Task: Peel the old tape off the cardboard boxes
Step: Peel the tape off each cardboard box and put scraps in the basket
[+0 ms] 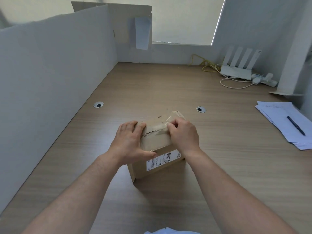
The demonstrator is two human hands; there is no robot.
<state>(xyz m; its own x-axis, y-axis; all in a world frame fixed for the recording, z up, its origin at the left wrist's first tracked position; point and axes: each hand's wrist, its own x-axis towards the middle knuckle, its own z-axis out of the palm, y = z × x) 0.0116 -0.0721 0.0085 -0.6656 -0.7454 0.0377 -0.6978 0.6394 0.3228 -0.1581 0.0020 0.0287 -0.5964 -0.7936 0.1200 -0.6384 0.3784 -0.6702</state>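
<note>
Bracing the cardboard box (140, 173), standing on the table (152, 85) with label (163, 159) nearest, under a flat, spread left hand (130, 141) on its left top; pinching lifted tape (160, 128) at its right top in the tightly curled grip of the right hand (183, 135). Could snap the strip short or tear away the box's paper skin if yanked steeply; could skid the box farther off with bracing eased.

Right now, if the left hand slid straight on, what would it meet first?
Likely nothing: the left hand would pass the far edge of the box, then only bare desk lies ahead; depth is unclear.
</note>
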